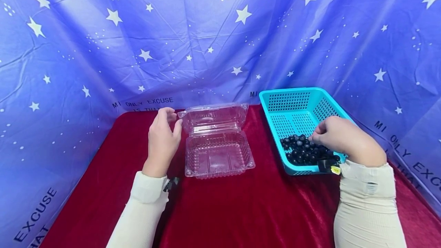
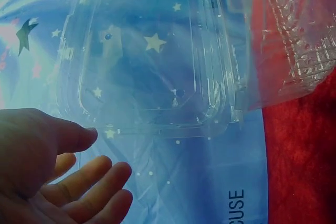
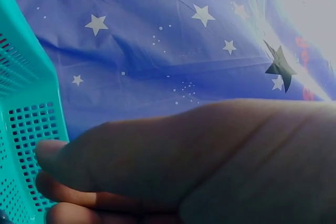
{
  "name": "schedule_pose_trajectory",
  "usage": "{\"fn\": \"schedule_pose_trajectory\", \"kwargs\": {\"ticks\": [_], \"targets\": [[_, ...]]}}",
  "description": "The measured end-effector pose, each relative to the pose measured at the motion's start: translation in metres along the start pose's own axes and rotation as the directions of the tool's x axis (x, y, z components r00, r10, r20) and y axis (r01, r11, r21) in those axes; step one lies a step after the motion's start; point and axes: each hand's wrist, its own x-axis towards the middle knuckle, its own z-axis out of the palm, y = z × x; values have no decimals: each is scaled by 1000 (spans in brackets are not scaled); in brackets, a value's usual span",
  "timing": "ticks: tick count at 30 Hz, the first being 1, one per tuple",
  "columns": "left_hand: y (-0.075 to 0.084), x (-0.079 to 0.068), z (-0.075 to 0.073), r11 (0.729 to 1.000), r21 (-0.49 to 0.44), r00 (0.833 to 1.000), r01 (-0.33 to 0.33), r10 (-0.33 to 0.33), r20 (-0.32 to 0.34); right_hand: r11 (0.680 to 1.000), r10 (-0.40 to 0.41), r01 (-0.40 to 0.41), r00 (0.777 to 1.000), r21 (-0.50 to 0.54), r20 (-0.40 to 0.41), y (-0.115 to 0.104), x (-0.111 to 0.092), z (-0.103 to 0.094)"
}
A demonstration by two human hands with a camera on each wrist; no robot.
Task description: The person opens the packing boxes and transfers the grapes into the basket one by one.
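A clear plastic clamshell box [image 1: 220,156] stands on the red cloth, its lid [image 1: 215,118] raised at the back. Left of the lid is my left hand [image 1: 162,141], fingers loosely bent and apart. In the left wrist view that hand [image 2: 79,177] holds nothing, with a gap between it and the lid [image 2: 142,77]. On the right, my right hand [image 1: 339,139] reaches into a turquoise basket [image 1: 289,123], fingertips at a pile of dark blueberries [image 1: 303,152]. Its thumb and fingers [image 3: 79,166] are bent close together; whether a berry sits between them is hidden.
Red velvety cloth [image 1: 255,209] covers the table. A blue star-printed curtain [image 1: 206,30] hangs close behind the box and basket. Red cloth separates the box from the basket. The basket has raised slotted walls; the berries lie at its near end.
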Motion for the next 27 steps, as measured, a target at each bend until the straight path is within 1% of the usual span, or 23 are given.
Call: {"fn": "schedule_pose_trajectory", "kwargs": {"ticks": [6,11,17,27], "targets": [[-3,-2,1,997,69,999,38,-39,8,999,38,-38,999,-15,9,-4,-2,-1],[-2,-2,2,993,105,997,52,-57,46,999,48,-48,999,-8,4,-7,-3,-1],[-2,-1,2,990,124,996,66,-73,58,998,63,-63,998,2,8,-8,-3,-2],[-2,-3,1,988,133,993,76,-86,75,999,51,-51,999,-4,0,-8,-2,-1]]}}
